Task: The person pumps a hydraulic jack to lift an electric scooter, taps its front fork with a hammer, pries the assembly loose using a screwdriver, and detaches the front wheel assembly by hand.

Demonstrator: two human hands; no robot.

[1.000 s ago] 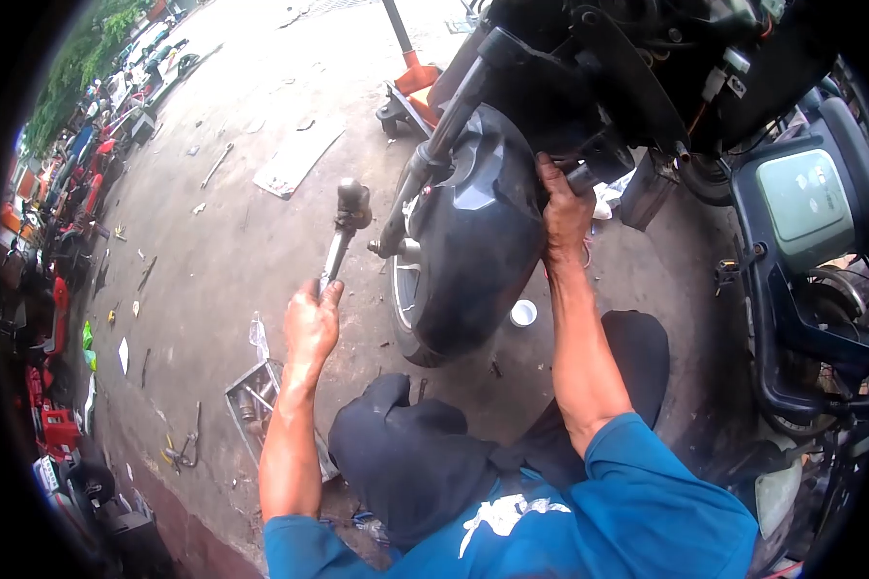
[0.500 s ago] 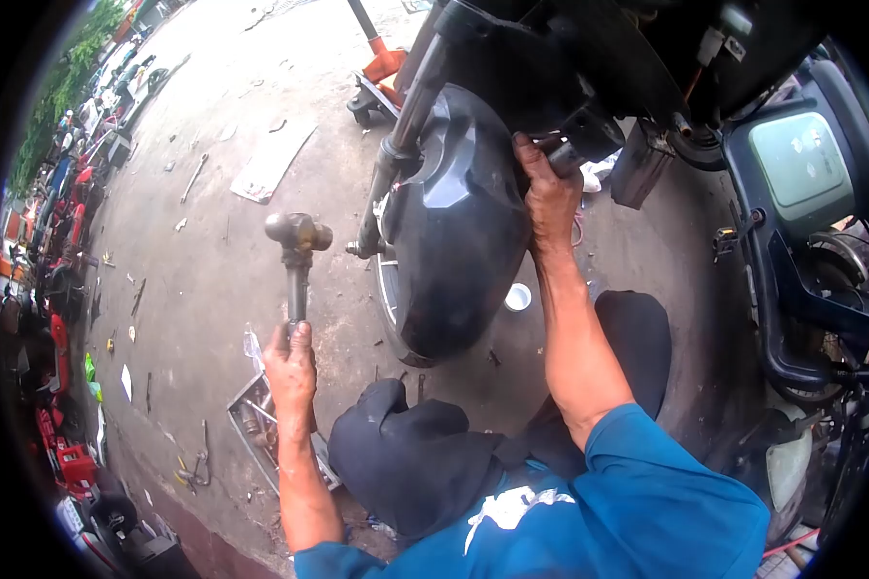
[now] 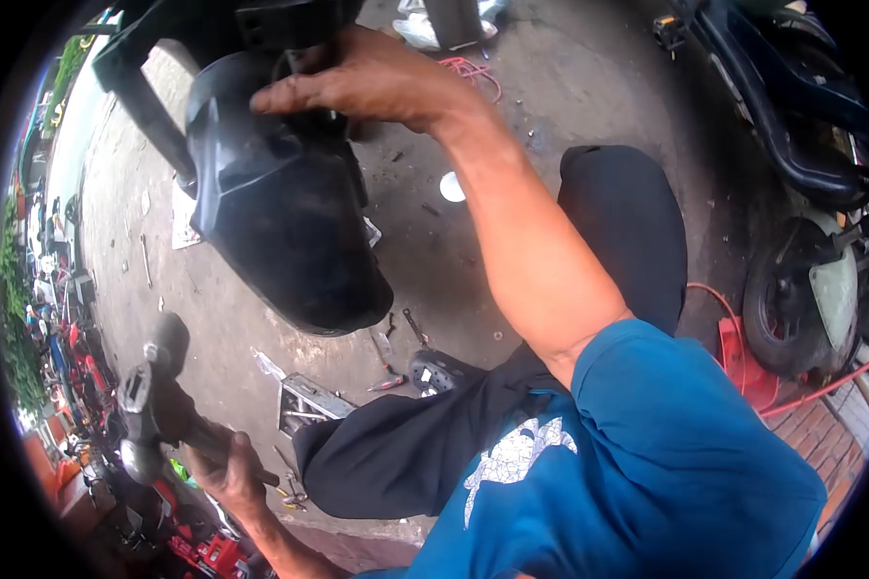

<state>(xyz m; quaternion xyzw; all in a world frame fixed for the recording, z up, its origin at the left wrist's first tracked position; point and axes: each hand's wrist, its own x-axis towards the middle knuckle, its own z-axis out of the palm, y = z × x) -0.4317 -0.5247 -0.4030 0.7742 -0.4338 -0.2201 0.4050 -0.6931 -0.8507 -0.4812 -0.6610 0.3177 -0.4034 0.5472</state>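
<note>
Left hand [image 3: 232, 482] closed round hammer [image 3: 159, 405]; swing squarely. Right hand [image 3: 381, 82] against front fender [image 3: 290, 232], grip unclear; keep it clear of blows.

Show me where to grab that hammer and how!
Best by the handle, I think, coming from the end nearest the body, where the left hand grips. It's slim and straight, so a hand wraps round it. The head looks bulky and probably heavy.

Fender [image 3: 294, 236] left of centre, right hand [image 3: 357, 82] at upper end. Farther left, hammer [image 3: 169, 410] in left hand [image 3: 230, 476]. On ground [image 3: 541, 58]: tool tray [image 3: 319, 396] beside left knee [image 3: 333, 458]; cup [image 3: 453, 186] right of fender.
</note>
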